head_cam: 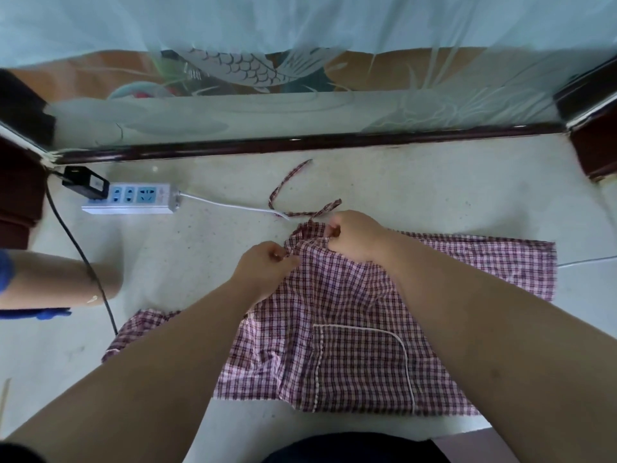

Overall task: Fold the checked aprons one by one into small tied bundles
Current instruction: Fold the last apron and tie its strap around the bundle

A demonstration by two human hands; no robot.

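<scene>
- Pink checked apron (350, 329) lies spread on the pale floor (434, 182), pocket (364, 365) on its near part.
- Left hand (267, 265) pinches its far edge.
- Right hand (355, 237) grips bunched cloth just beside it.
- Strap (291, 178) lies farther off.

Floor (434, 182): was pale and speckled, mid-frame.
Glass panel (233, 65): stood across the top, frosted, with a fish design.
Frame (300, 142): dark wood ran beneath it.

The maroon-and-pink checked apron (350, 329) lies spread out, top edge bunched between left grip (267, 265) and right grip (354, 238), white-trimmed pocket (360, 365) below them, tie strap (283, 185) trailing beyond.
</scene>
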